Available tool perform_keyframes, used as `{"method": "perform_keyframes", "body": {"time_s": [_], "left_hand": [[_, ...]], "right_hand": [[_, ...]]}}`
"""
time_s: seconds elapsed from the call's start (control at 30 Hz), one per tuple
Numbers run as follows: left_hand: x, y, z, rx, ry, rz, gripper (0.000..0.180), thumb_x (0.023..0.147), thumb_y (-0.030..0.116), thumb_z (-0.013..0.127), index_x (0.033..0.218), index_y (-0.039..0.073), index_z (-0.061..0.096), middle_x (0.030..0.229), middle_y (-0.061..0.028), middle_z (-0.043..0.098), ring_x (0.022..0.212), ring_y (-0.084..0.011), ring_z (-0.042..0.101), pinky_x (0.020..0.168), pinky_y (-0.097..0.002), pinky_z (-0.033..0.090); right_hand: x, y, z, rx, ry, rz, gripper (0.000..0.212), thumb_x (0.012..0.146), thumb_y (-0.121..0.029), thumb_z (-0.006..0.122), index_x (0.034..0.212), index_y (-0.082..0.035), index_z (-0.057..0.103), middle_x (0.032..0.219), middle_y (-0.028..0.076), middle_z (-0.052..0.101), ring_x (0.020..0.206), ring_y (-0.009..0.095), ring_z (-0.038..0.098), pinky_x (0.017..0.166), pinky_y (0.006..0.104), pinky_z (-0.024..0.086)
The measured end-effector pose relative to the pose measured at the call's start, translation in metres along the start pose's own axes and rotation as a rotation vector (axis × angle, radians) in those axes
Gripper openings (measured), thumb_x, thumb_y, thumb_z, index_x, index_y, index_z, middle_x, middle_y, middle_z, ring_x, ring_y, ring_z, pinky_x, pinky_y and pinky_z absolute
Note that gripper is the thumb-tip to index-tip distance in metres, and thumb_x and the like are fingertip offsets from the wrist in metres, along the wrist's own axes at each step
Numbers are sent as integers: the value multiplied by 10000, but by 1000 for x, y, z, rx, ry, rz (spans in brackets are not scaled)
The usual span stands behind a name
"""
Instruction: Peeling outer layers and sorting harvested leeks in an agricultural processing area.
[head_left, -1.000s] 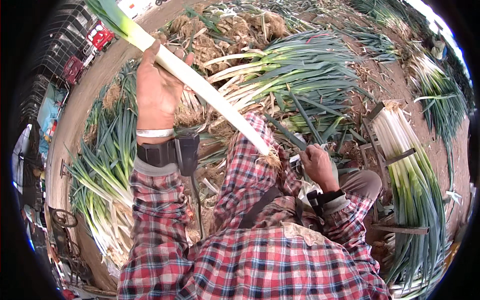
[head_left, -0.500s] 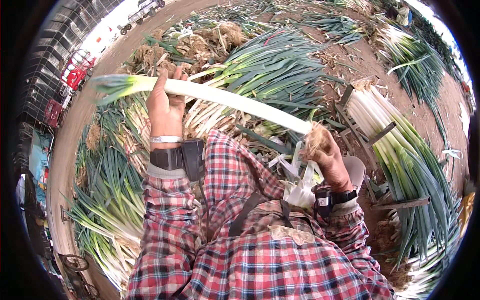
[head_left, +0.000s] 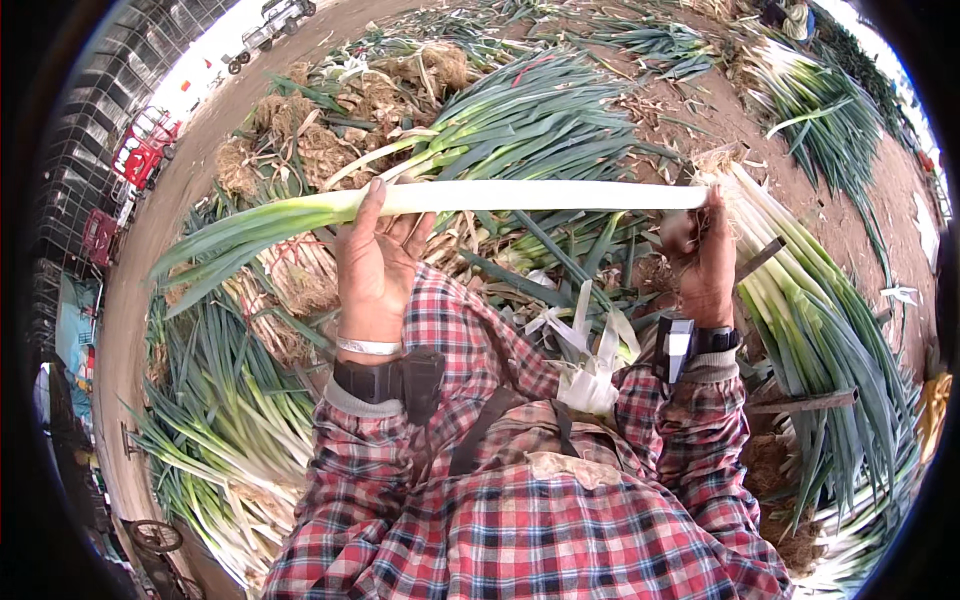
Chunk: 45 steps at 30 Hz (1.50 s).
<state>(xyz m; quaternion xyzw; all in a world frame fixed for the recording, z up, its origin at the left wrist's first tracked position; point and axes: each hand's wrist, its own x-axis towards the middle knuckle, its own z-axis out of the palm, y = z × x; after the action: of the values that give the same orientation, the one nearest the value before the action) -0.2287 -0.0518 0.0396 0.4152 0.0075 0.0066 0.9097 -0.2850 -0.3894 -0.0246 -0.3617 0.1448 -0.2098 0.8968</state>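
A long leek [head_left: 540, 196] with a thick white shaft lies nearly level across my front, its green leaves drooping at the left. My left hand [head_left: 372, 265] supports it where white turns to green, thumb on the near side and fingers beneath. At the root end, my right hand [head_left: 708, 265] grips the shaft, close to the white butts of a leek stack [head_left: 810, 290]. That stack rests in a rack with metal bars [head_left: 762, 259]. Peeled white leek skins [head_left: 592, 365] hang over my lap.
A leek pile with green tops [head_left: 560, 110] lies ahead, beside a heap of brown roots [head_left: 320, 150]. More leeks [head_left: 235, 400] cover the ground at my left. Another bundle [head_left: 825, 115] lies far right. A red vehicle [head_left: 145, 150] stands at far left.
The leek has swung from slanting down rightward to nearly level. My right hand has risen with the root end toward the stack; my left hand has shifted right and lower.
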Motion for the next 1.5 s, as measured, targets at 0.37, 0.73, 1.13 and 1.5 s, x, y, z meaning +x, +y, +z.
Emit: {"method": "perform_keyframes", "body": {"time_s": [0.37,0.73,1.13,1.5], "left_hand": [[2,-14,15,-156,-159,26,271,976,261,584,1133,41,597,1248,-185,636,1232,-319,580,1055,-477,497],[-34,-41,93,390,-422,-117,205,981,169,596,1120,20,572,1012,-97,685,911,-192,682,807,-317,581],[9,-36,93,2004,-898,1145,867,765,389,762,1450,13,386,1407,-162,510,1249,-306,524,1066,-505,369],[2,-59,109,1980,-951,842,672,811,197,754,1383,20,448,1004,-177,635,902,-337,650,782,-393,532]], "right_hand": [[-29,32,-15,-529,-244,278,435,950,-198,647,1321,-15,514,1202,113,636,993,217,664,799,336,553],[-36,29,80,311,-597,-50,416,995,-295,591,1325,-61,495,1345,165,564,1280,240,525,1064,408,443],[-52,29,64,274,-356,-65,372,1009,-285,568,1252,-6,533,1238,183,632,1136,251,630,982,400,520],[-43,39,53,281,-359,-17,347,1013,-264,567,1244,-9,522,1217,104,630,1044,180,628,900,326,530]]}}
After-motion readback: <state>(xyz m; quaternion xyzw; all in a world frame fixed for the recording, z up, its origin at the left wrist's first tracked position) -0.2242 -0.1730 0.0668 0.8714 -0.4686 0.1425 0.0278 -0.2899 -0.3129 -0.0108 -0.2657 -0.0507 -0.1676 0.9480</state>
